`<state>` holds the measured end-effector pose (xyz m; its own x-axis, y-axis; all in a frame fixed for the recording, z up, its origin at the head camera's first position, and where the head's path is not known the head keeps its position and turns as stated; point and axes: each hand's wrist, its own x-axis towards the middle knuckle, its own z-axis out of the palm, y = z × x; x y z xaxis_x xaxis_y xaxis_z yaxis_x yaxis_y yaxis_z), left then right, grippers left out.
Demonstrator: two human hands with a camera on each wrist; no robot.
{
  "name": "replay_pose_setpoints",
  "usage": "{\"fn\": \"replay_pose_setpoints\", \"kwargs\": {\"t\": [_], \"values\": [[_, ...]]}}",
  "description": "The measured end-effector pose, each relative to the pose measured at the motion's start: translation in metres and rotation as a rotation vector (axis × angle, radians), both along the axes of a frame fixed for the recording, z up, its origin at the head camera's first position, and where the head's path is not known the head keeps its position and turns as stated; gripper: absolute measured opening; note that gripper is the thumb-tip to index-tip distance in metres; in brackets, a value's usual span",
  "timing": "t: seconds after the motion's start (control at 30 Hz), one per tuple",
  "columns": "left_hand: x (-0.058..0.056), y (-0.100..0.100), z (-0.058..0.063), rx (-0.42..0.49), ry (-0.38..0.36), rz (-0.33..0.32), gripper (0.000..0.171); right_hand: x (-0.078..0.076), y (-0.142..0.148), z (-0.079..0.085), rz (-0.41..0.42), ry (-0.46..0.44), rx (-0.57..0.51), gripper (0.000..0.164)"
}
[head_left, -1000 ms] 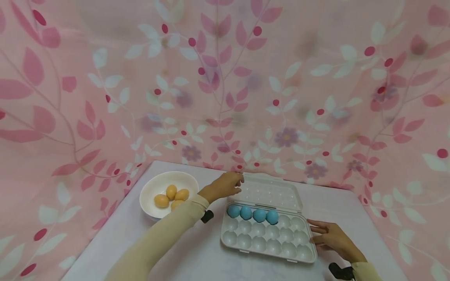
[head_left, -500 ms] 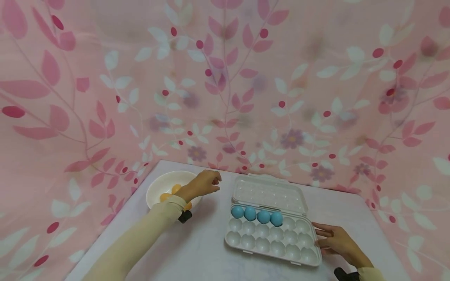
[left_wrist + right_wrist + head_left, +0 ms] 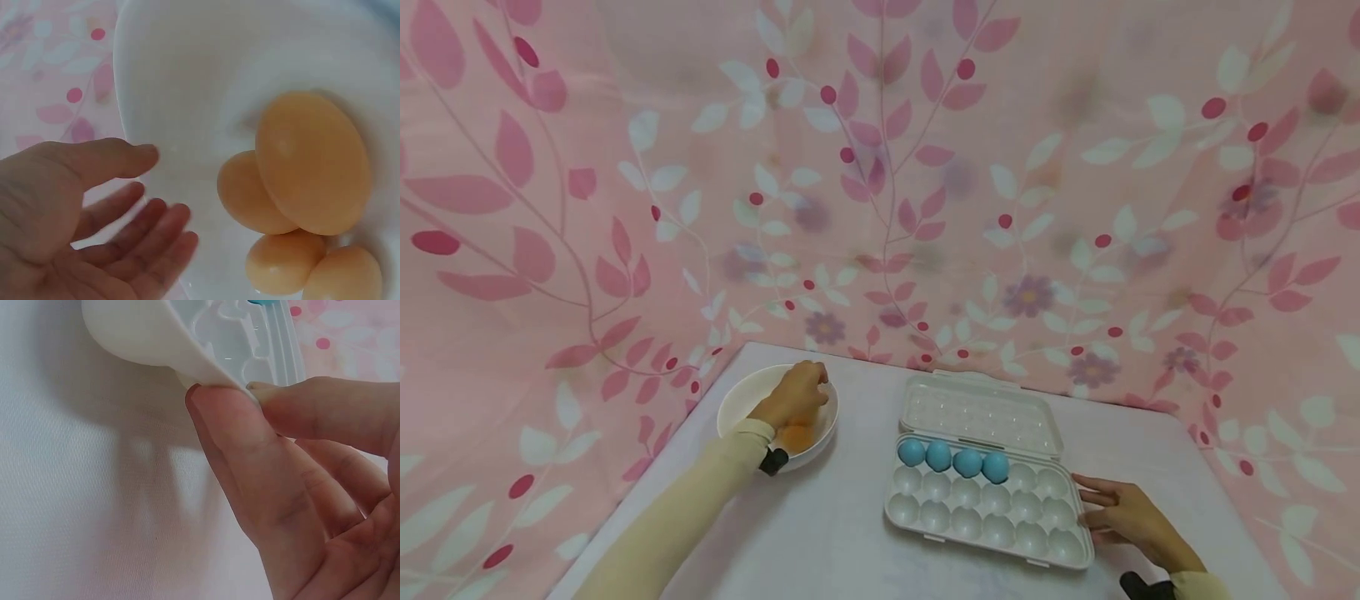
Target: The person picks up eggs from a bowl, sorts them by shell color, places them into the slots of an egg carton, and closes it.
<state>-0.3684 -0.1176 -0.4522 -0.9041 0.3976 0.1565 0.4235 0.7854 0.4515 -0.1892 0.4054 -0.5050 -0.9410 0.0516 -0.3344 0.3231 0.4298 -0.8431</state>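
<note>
Tan eggs lie bunched in the white bowl at the left of the bench; four show in the left wrist view, the nearest overlapping another. They look smooth, so a sideways nudge could set one rolling against its neighbours. The left hand is over the bowl with its grip apart, thumb clear of the loosely bent fingers, nothing held. The black wrist piece sits close to the near rim; dipping the wrist might catch and tip the bowl. Further right is bare bench, where a loosely pinched egg could drop. In the egg tray, lid folded back, four blue eggs fill the left of the far row; a jolt could unseat them, since the cups look shallow. At the right end, the right hand has its grip clamped on the tray's rim, thumb above. Whether that edge is raised I cannot tell; lifting it would tilt everything.
</note>
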Motion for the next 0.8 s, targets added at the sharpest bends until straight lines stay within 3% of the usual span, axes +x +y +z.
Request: {"fn": "replay_pose_setpoints", "kwargs": {"t": [0.2,0.33,0.53,0.8], "values": [[-0.001,-0.01,0.0,-0.003,-0.207,0.094,0.036,-0.001,0.001,-0.002,-0.009,0.001,-0.016,0.081],[0.002,-0.014,0.0,0.027,-0.309,0.142,0.029,0.0,0.003,-0.002,-0.001,-0.005,-0.023,0.082],[0.001,-0.016,-0.004,0.035,-0.392,0.187,0.027,0.001,0.002,-0.001,0.018,0.007,-0.01,0.08],[-0.011,-0.015,-0.012,-0.013,-0.417,0.146,0.022,-0.001,0.002,-0.003,0.018,0.012,-0.009,0.081]]}}
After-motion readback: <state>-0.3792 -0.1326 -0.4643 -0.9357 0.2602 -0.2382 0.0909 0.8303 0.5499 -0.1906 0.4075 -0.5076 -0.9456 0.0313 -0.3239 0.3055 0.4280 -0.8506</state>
